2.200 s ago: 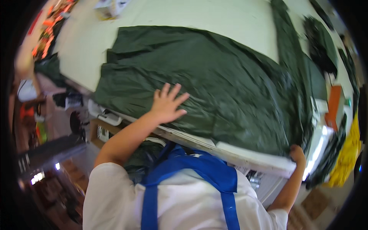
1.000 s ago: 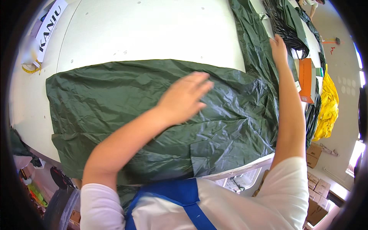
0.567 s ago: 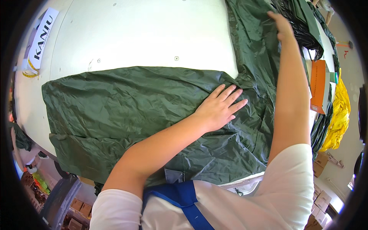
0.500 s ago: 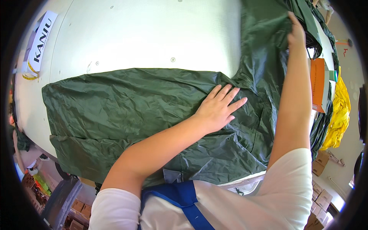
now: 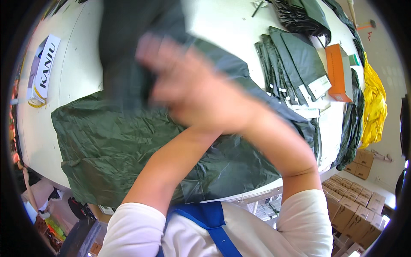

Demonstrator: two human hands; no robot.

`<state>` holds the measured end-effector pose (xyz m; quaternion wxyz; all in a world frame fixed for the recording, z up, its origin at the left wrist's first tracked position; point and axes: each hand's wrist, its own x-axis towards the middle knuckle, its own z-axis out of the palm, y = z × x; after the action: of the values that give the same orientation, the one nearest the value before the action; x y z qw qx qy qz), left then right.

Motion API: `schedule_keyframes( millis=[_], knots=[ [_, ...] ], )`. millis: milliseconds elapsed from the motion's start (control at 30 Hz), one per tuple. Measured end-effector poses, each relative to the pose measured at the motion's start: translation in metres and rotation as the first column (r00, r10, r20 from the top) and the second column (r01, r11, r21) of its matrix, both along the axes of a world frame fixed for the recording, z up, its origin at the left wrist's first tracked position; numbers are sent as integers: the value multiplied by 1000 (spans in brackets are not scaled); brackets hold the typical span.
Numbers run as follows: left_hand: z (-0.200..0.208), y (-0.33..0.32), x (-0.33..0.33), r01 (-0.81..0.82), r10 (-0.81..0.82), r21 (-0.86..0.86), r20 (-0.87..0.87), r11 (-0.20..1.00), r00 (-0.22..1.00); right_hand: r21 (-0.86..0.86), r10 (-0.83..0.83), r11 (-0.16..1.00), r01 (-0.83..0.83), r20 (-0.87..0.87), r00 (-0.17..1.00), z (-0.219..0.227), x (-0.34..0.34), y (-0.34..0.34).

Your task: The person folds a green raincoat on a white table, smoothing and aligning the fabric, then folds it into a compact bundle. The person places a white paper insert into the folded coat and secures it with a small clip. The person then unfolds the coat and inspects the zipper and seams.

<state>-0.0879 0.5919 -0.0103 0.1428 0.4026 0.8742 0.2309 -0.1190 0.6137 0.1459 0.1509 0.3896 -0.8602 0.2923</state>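
Note:
A dark green, shiny raincoat point(image 5: 115, 141) lies spread and wrinkled on the white table before me. My right hand point(image 5: 192, 90), blurred by motion, reaches across to the left with its fingers on a raised sleeve-like part of the raincoat point(image 5: 128, 47). That lifted part hangs above the far side of the spread cloth and is smeared too. Behind my right hand, my left hand is hidden; only its forearm point(image 5: 171, 167) shows, resting over the raincoat, so its fingers cannot be seen.
Several folded dark green pieces with white labels point(image 5: 295, 64) lie at the far right, beside an orange box point(image 5: 338, 73). Yellow cloth point(image 5: 373, 107) hangs past the right edge. A white box point(image 5: 45, 70) with a yellow measuring tape stands left. Cartons point(image 5: 351, 205) fill the right background.
My right hand has swung from the far right across to the left, carrying part of the raincoat over. It now covers my left hand. The folded pieces at right have come into view.

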Motion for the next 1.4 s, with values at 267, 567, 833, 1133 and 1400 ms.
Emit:
schedule_keyframes(
  millis=[267,567,833,1133,1400],
  knots=[
    [18,-94,90,120,-173,284,167,951,971,442,-626,766,466,351,697,-33,132,97],
    [38,-59,-30,-243,257,115,-131,963,957,366,-749,602,710,-48,661,-87,207,194],
    [7,8,-78,-158,164,63,-121,985,979,787,-801,421,450,90,592,-84,212,209],
    [83,-217,7,-511,572,260,-435,819,696,657,-680,593,466,97,727,-143,146,91],
    [26,-385,48,-945,833,248,459,214,309,677,-769,591,438,310,559,-114,123,67]
  ],
)
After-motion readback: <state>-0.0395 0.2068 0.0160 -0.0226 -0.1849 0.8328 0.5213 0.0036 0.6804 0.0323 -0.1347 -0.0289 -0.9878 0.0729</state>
